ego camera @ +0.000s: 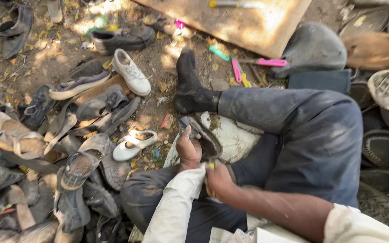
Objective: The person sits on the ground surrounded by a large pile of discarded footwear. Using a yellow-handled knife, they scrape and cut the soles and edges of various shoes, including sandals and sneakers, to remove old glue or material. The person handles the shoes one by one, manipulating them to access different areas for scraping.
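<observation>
Gripping a dark worn shoe (201, 135) at centre, the left hand (188, 150) wraps its heel while the right hand (217, 177) pinches a small yellow-handled tool (211, 165) at its 6 o'clock, with a white sneaker (131, 72) lying at 10 o'clock.

The dark shoe (202, 137) in the hands looked like worn leather, dull and scuffed. The white shoe (132, 72) seemed smooth and a little glossy. The wooden board (248, 22) was matt and pale. The pink tool handles (271, 62) looked like shiny plastic. The trousers (302, 130) were dusty dark cloth, and the ground (50, 54) was rough dry earth.
</observation>
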